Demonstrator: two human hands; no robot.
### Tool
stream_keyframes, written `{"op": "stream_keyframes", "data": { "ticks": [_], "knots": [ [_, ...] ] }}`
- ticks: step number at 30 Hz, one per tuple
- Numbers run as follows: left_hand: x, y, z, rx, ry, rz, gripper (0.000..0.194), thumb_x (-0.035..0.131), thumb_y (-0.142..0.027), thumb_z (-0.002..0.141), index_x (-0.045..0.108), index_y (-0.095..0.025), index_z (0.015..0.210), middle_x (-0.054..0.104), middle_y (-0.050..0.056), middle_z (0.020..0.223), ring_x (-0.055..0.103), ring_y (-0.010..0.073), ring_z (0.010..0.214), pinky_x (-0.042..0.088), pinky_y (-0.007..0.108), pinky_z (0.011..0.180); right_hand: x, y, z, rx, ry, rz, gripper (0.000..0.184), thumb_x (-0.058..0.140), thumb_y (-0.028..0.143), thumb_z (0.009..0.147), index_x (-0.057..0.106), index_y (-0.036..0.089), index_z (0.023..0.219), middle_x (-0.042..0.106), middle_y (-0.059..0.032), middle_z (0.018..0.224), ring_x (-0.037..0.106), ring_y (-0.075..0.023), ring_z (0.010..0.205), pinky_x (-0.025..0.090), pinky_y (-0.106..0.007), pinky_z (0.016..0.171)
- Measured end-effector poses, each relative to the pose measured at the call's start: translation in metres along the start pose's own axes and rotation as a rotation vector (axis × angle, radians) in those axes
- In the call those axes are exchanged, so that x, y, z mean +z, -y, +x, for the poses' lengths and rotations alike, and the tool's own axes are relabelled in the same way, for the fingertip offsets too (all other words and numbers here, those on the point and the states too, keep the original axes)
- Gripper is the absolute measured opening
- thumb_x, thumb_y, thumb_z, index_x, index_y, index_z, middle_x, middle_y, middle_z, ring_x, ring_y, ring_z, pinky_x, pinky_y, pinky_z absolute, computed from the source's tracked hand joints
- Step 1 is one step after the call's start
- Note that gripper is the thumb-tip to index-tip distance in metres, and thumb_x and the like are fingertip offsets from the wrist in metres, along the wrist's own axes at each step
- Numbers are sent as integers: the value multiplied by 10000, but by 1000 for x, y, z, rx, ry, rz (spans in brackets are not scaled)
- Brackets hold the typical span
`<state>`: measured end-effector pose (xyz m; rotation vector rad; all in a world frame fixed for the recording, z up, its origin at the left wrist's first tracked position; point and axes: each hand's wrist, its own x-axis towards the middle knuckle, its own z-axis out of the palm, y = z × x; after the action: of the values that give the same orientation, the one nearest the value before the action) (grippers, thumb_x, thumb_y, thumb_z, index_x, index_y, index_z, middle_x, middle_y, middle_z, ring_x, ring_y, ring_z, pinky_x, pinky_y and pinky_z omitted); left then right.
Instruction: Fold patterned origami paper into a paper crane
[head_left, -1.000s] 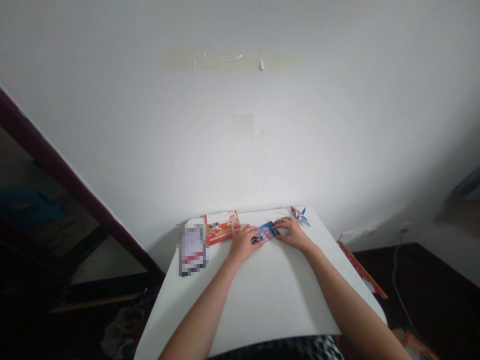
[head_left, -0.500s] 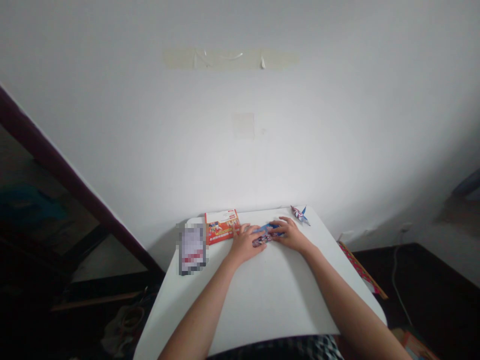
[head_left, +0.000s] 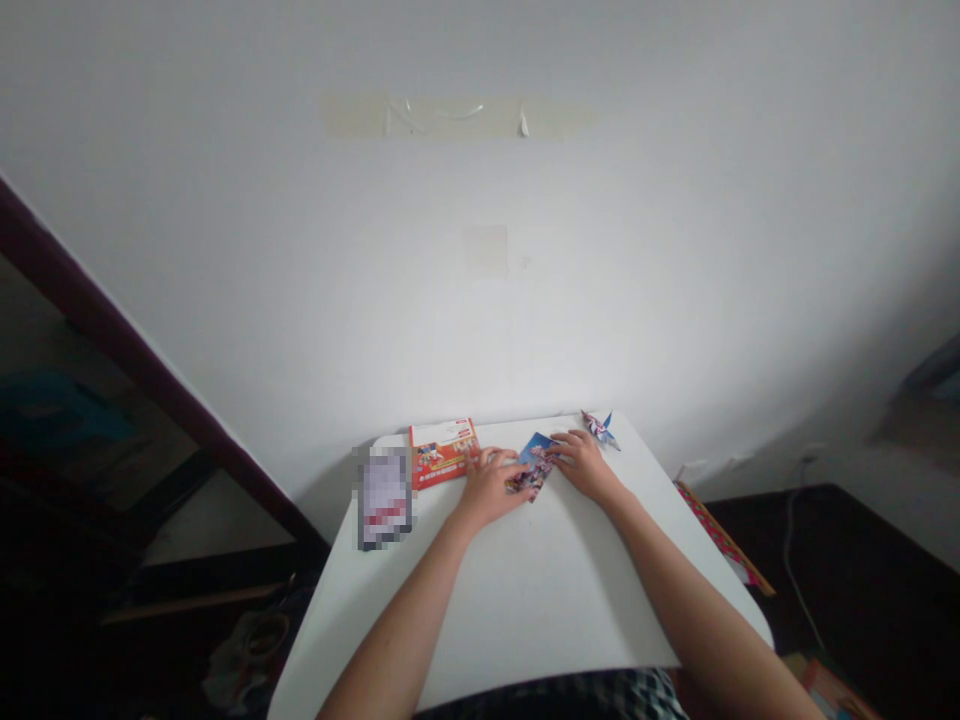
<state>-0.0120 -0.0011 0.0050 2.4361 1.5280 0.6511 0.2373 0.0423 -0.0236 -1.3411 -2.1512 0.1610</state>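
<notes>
A small sheet of patterned paper, blue at the top with pink and multicoloured print below, lies tilted on the white table between my hands. My left hand has its thumb and index finger on the paper's left side, its other fingers reaching toward the orange-and-white packet. My right hand grips the paper's right edge with thumb and fingertips. Parts of both side edges are hidden under the fingers. A folded paper figure with blue pointed ends sits just beyond my right hand.
The orange-and-white printed packet lies at the back left, beside a blurred-out phone-like object. The white table stands against the wall. A dark-framed panel leans at the left; a cable hangs at the right.
The paper has turned from a low, wide position to a steeper diagonal, and more of its printed face shows. My right fingers have shifted slightly; my left hand stays nearly in place.
</notes>
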Motion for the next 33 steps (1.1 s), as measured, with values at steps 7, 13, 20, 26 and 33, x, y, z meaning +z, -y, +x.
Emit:
{"op": "stream_keyframes", "data": {
  "ticks": [7,13,20,26,33],
  "knots": [
    [1,-2,0,-12,2,12,356,694,-377,883,738,-408,1236,645,-9,1443,443,326,1397,162,664,1249,-4,0,0,-27,-7,13,271,657,276,909,789,312,1142,727,-59,1263,573,-291,1259,449,-501,1090],
    [1,-1,0,-21,22,13,381,678,-335,893,720,-412,1264,642,-14,1448,428,318,1400,204,632,1238,-15,1,0,-48,84,51,362,762,316,829,779,320,1190,716,-73,1168,586,-286,1175,459,-470,1083],
    [1,3,3,-25,21,-11,447,773,-467,827,724,-389,1264,685,7,1392,454,327,1385,247,609,1211,-17,4,-1,-64,92,106,318,764,344,836,794,312,1150,712,-74,1159,586,-279,1173,467,-465,1074],
    [0,1,5,21,-21,-36,341,771,-446,829,777,-382,1164,751,8,1289,514,316,1345,41,636,1266,-14,5,-2,-118,89,138,355,756,329,836,774,310,1190,676,-52,1366,499,-311,1366,414,-494,1156],
    [2,-1,3,28,-22,-111,323,769,-385,842,780,-374,1165,766,5,1267,536,311,1319,-24,652,1266,-13,2,-1,-175,93,101,370,775,375,842,767,305,1205,716,-76,1285,515,-326,1342,428,-518,1141]
  ]
}}
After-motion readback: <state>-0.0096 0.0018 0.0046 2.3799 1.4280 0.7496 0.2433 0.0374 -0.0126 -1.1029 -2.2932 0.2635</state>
